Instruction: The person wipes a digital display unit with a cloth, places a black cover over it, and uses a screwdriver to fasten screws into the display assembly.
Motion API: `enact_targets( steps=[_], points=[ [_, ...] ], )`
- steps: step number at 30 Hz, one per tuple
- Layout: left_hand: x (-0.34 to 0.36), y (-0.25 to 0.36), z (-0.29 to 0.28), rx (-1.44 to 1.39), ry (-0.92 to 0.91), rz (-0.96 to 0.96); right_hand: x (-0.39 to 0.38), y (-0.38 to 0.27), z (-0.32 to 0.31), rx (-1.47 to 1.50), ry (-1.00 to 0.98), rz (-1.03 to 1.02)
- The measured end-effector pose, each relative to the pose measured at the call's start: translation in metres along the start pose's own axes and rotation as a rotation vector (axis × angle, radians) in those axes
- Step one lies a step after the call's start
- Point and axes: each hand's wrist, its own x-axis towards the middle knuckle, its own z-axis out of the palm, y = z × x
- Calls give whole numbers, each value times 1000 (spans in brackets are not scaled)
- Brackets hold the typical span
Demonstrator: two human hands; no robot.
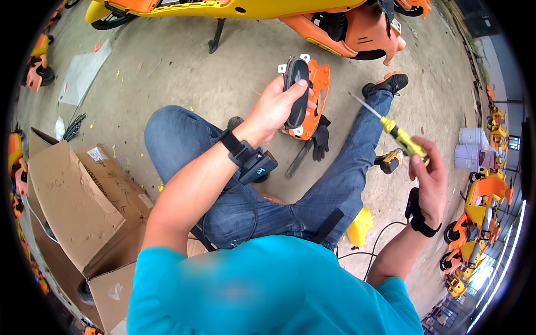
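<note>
My left hand grips a long black oval part with a glossy face and small white tabs at its edge; its exact kind I cannot tell. Right behind it, an orange plastic panel lies on the floor, partly covered by the hand and the part. Out to the right, my right hand is wrapped around the yellow-and-black handle of a screwdriver. The screwdriver's bare shaft points up and left, its tip apart from the black part. A dark glove lies just below the orange panel.
A yellow and orange scooter stands ahead on its kickstand. A yellow power drill and a yellow plastic piece sit by my right leg. An opened cardboard box is at left; white buckets stand at far right.
</note>
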Motion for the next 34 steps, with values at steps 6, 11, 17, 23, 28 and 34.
enact_targets(
  steps=[6, 11, 17, 23, 28, 34],
  points=[
    [-3, -1, 3, 9, 4, 14, 7, -20, 20, 175, 99, -224],
    [-2, 0, 1, 17, -1, 31, 11, -22, 38, 135, 101, -280],
    [0, -2, -1, 30, -14, 53, 13, -26, 54, 134, 79, -272],
    [1, -5, 0, 55, -21, 57, 15, -25, 63, 124, 88, -227],
    [1, -9, -2, 82, -11, 76, 16, -23, 63, 93, 69, -230],
    [3, -9, -2, 125, -8, 64, 18, -19, 60, 50, 22, -270]
  ],
)
